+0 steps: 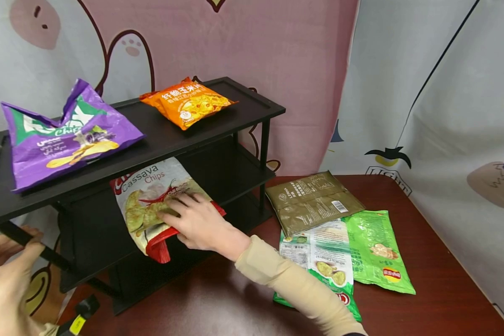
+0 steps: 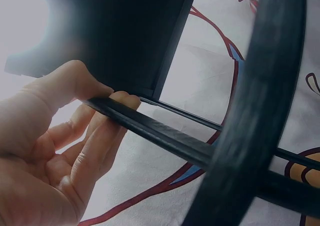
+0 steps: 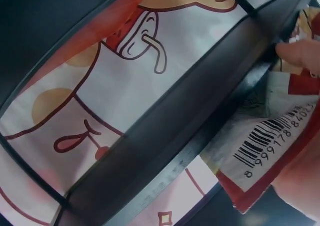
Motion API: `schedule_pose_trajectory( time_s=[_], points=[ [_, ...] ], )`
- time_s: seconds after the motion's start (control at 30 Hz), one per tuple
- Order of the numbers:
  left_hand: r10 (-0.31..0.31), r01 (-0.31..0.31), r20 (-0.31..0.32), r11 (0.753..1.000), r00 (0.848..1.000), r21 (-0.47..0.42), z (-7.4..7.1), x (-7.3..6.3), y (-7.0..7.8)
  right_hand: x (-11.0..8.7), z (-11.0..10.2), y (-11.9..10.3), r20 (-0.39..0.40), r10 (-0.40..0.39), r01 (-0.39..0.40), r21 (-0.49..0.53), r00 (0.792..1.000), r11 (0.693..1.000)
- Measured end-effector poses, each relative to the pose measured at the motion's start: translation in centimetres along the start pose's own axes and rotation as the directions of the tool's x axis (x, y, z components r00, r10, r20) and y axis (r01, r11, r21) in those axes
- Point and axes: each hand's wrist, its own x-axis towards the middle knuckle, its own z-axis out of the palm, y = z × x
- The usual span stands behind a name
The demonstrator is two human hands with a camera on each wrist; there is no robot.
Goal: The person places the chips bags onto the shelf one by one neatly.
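A black tiered shelf rack stands on the table. My left hand pinches its left upright post, thumb on one side and fingers on the other; the left wrist view shows the thumb and fingers around the black bar. My right hand holds a white and red bag of cassava chips, its fingers across the printed front. The bag is tilted at the middle tier, its upper end under the top board. In the right wrist view, the bag's barcode side shows beside the shelf edge.
On the top tier lie a purple chip bag and an orange snack bag. Right of the rack, a brown packet, a green and white chip bag and a bright green bag overlap on the table. Printed cloth hangs behind.
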Motion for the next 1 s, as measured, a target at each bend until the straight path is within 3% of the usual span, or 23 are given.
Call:
schedule_pose_trajectory(
  time_s=[0.1, 0.2, 0.3, 0.4, 0.5, 0.7, 0.87, 1.0],
  points=[
    [0.000, 0.000, -0.004, 1.000, 1.000, 0.013, 0.0, 0.0, -0.1, -0.5, 0.3, -0.1, -0.175, -0.055, 0.043, -0.067, 0.983, 0.997],
    [0.004, -0.004, -0.007, 0.999, 1.000, 0.032, -0.1, 0.0, -0.2, -0.9, 0.5, -0.1, -0.319, -0.132, 0.098, -0.120, 0.938, 0.988],
    [0.021, -0.021, -0.005, 0.999, 1.000, 0.026, -0.1, 0.0, -0.2, -1.1, 0.5, -0.1, -0.415, -0.193, 0.140, -0.155, 0.889, 0.978],
    [0.021, -0.021, -0.003, 1.000, 1.000, 0.009, 0.0, 0.1, -0.2, -1.3, 0.3, -0.2, -0.453, -0.223, 0.149, -0.192, 0.863, 0.970],
    [0.017, -0.017, -0.001, 1.000, 1.000, 0.013, -0.1, 0.1, -0.2, -1.4, 0.0, -0.3, -0.444, -0.224, 0.143, -0.209, 0.868, 0.967],
    [-0.020, 0.020, -0.009, 0.998, 1.000, 0.060, -0.1, 0.1, -0.2, -1.9, -0.5, -0.3, -0.346, -0.201, 0.132, -0.215, 0.916, 0.968],
    [-0.007, 0.008, -0.012, 0.997, 1.000, 0.073, 0.0, 0.0, -0.1, -2.2, -0.2, -0.4, -0.277, -0.172, 0.141, -0.129, 0.945, 0.982],
    [-0.060, 0.060, -0.001, 0.996, 0.998, 0.064, 0.0, -0.1, 0.1, -2.1, 0.2, -0.6, -0.244, -0.154, 0.144, -0.060, 0.957, 0.988]
  ],
)
